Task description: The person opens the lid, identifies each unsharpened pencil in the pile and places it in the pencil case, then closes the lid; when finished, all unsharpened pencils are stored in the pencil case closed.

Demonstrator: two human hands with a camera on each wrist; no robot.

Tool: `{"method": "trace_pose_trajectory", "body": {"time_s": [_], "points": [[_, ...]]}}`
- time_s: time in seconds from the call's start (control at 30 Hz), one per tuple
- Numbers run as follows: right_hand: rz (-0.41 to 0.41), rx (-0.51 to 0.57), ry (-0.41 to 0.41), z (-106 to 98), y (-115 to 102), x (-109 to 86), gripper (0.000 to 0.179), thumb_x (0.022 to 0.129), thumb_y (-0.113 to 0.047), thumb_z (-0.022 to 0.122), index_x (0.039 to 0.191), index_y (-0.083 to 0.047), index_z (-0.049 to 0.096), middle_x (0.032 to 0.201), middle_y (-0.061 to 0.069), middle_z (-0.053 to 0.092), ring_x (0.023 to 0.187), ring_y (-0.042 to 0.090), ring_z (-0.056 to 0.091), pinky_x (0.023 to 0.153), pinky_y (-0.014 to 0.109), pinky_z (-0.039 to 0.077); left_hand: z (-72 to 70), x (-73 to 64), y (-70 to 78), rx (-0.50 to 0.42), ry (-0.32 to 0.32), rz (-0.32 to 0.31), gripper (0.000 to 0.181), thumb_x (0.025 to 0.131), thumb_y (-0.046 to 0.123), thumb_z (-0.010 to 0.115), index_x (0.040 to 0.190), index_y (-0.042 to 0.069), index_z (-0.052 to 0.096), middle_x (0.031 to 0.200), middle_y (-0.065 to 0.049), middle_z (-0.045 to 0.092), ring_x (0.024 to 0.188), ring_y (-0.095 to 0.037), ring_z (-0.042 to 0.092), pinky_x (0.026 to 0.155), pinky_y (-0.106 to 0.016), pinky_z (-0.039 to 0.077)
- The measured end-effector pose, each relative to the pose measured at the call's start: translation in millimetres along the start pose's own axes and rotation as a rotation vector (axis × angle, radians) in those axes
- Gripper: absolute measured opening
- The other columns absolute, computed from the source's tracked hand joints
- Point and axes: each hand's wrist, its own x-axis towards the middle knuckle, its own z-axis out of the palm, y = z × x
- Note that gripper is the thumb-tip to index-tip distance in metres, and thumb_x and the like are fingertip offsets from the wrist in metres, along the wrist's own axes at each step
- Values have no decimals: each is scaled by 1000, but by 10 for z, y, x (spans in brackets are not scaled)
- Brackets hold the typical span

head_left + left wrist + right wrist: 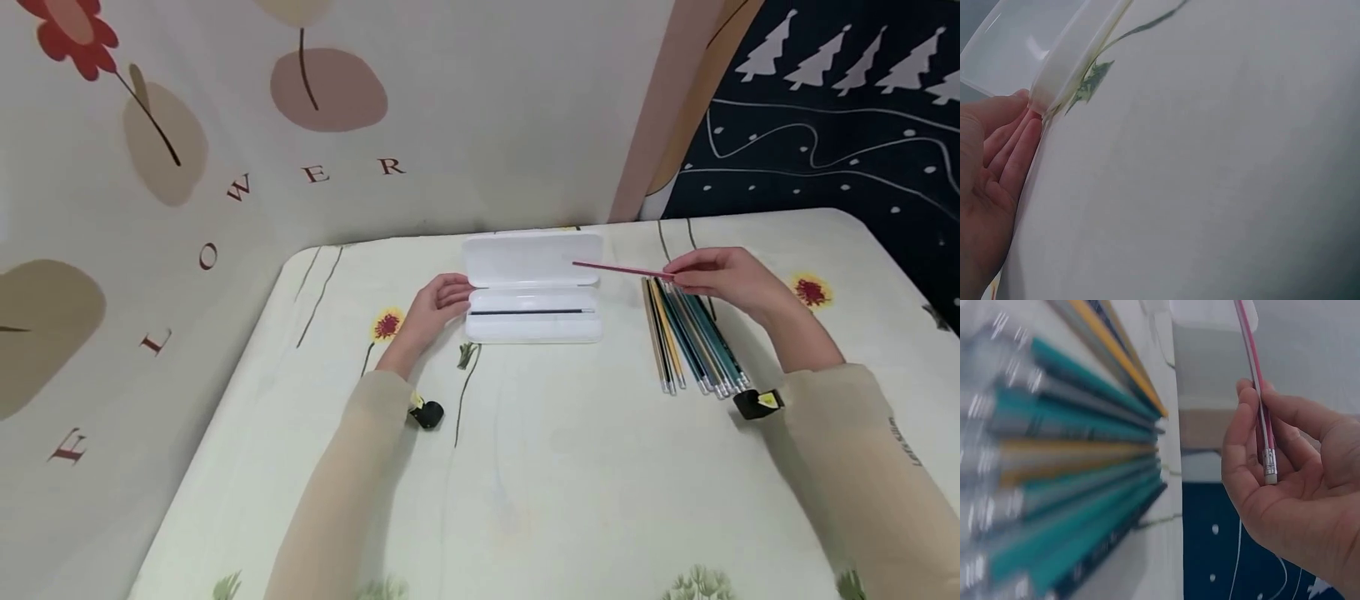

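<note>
A white pencil case (534, 332) lies with its lid (525, 260) folded back, and one dark pencil (525, 312) lies lengthwise inside. At the case's left end my left hand (433, 312) holds the edge near the hinge; in the left wrist view its thumb and fingers (1021, 153) meet at the corner. My right hand (723, 279) pinches a pink pencil (618, 268) near its eraser end. That pencil points left, its far tip overlapping the lid in the head view. The right wrist view shows the metal band and pale eraser (1270, 478) by the palm.
Below my right hand lies a fanned-out bundle of pencils (686, 333), several of them teal, dark or yellow, with eraser ends toward me. A flower-printed cloth (525, 467) covers the table. Behind it hang a pale curtain (480, 100) and a dark tree-patterned cloth (840, 142).
</note>
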Motion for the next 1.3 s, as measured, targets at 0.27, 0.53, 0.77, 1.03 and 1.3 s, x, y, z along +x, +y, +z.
{"method": "trace_pose_trajectory", "body": {"time_s": [0.27,0.53,0.77,1.03,1.3], "points": [[-45,-88,-70,257,-102,106,37,99,-14,62,133,-1,61,103,-14,71,93,6,67,85,16,57,25,-10,-22,1,-3,3,40,99,9,61,137,10,51,138,-10,62,128,-22,60,112,-32,47],[-104,-101,-108,530,-185,191,31,101,-11,56,127,3,64,120,12,70,87,-1,63,81,15,56,20,3,-27,10,-7,18,42,99,11,62,139,10,50,139,-11,62,128,-23,60,113,-33,46],[-142,-70,-142,715,-244,306,29,99,-9,59,124,5,66,124,19,69,87,-6,65,80,11,55,-8,11,-7,-9,-2,33,41,99,8,61,138,7,50,138,-13,62,128,-25,60,114,-34,46],[-167,-17,-175,866,-269,358,30,98,-5,60,124,10,61,122,27,66,84,-3,66,81,15,59,7,7,32,-40,-24,-10,44,99,7,60,141,6,48,141,-14,59,131,-27,57,116,-35,43],[-195,-130,-97,1004,-295,385,24,97,-7,62,116,6,69,118,24,68,81,-2,61,75,8,52,1,-107,229,-42,-44,0,43,98,1,58,140,-1,47,142,-21,57,132,-32,56,115,-36,44]]}}
